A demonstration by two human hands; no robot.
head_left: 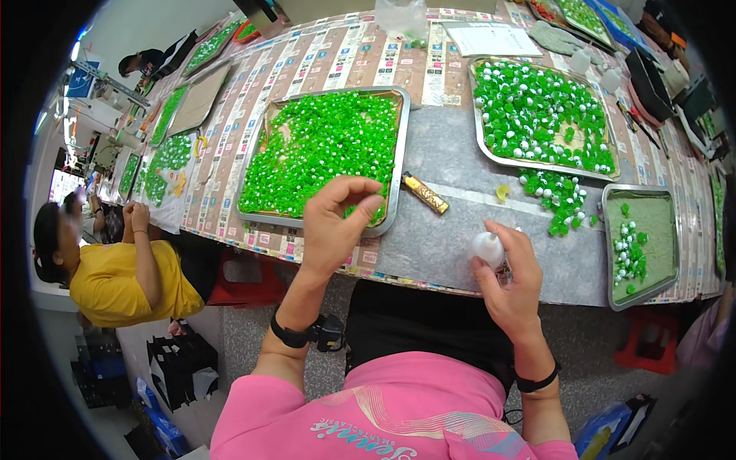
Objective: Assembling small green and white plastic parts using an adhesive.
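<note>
My right hand (510,280) is wrapped round a small white squeeze bottle (486,248) above the grey sheet near the table's front edge. My left hand (337,222) hovers over the near right corner of a metal tray (403,138) full of small green pieces with white dots (322,146). Its thumb and forefinger come together in a pinch; what is between them, if anything, is too small to make out. On the grey sheet (437,153) between the hands lies a gold and black lighter-shaped object (426,193).
A second tray (491,157) holds green pieces with white balls. A loose pile (563,203) lies below it, beside a yellow scrap (502,192). A smaller tray (609,268) with few pieces stands at the right. A person in yellow (123,280) sits at the left.
</note>
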